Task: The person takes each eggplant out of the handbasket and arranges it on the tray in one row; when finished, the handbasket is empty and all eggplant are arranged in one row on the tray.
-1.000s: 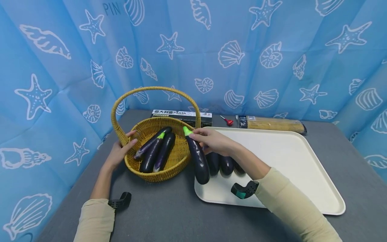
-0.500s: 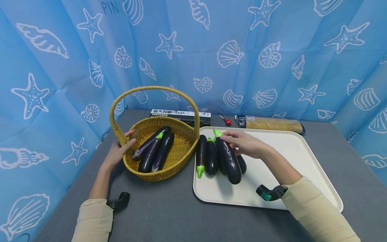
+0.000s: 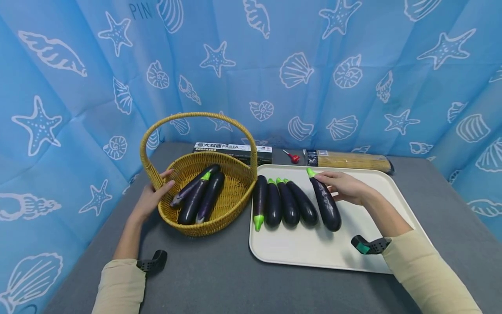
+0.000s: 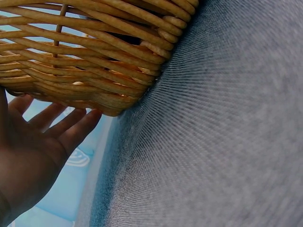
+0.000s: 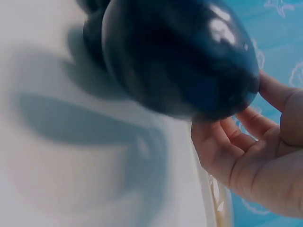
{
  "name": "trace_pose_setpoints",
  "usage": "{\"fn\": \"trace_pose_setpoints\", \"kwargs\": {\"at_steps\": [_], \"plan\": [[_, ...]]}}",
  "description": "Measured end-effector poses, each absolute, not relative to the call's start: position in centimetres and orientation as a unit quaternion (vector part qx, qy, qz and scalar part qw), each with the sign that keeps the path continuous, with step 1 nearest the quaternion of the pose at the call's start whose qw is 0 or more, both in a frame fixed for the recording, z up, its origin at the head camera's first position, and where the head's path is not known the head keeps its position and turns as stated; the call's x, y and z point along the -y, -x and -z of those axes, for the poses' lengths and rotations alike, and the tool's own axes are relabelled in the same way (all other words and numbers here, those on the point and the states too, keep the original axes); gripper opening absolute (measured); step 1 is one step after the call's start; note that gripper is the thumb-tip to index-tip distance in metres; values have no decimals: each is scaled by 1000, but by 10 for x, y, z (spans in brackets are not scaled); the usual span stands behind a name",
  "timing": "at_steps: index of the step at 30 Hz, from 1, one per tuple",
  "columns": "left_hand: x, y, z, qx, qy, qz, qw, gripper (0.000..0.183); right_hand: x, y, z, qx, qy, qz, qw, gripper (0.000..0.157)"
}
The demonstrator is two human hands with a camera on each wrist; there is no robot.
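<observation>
My right hand grips an eggplant near its green stem, with its rounded end tilted down over the white tray. In the right wrist view the eggplant's dark glossy body hides part of the fingers, and its shadow falls on the tray. My left hand holds the side of the yellow wicker basket near the handle's base. Its fingers lie along the outer wall in the left wrist view. Three eggplants rest in the basket.
Several eggplants lie side by side on the tray's left part, one with its stem toward me. Behind stand a black-and-white pasta box, a red lollipop and a clear pack of spaghetti. A blue curtain hangs behind the table.
My right hand has carried the eggplant rightward from beside the basket, past the row on the tray to its right end. My left hand stays at the basket.
</observation>
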State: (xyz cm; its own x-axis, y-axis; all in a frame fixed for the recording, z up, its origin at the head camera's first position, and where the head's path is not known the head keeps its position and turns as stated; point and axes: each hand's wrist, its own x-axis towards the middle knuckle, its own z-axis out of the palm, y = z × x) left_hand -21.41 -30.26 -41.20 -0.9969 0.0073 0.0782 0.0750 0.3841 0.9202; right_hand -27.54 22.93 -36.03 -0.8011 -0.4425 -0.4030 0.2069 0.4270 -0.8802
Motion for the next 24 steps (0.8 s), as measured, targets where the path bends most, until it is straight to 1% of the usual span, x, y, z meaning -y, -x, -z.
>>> {"fn": "trace_pose_setpoints", "kwargs": {"at_steps": [3, 9, 14, 24], "plan": [[303, 214, 412, 832, 26, 554, 31, 63, -235, 281, 366, -799, 65, 514, 305, 66], [304, 214, 412, 834, 26, 550, 31, 61, -235, 289, 377, -811, 58, 497, 304, 64], [304, 213, 413, 830, 24, 557, 28, 61, -227, 293, 383, -828, 57, 469, 303, 64], [304, 215, 411, 824, 13, 567, 16, 61, -206, 300, 384, -864, 41, 414, 284, 57]]}}
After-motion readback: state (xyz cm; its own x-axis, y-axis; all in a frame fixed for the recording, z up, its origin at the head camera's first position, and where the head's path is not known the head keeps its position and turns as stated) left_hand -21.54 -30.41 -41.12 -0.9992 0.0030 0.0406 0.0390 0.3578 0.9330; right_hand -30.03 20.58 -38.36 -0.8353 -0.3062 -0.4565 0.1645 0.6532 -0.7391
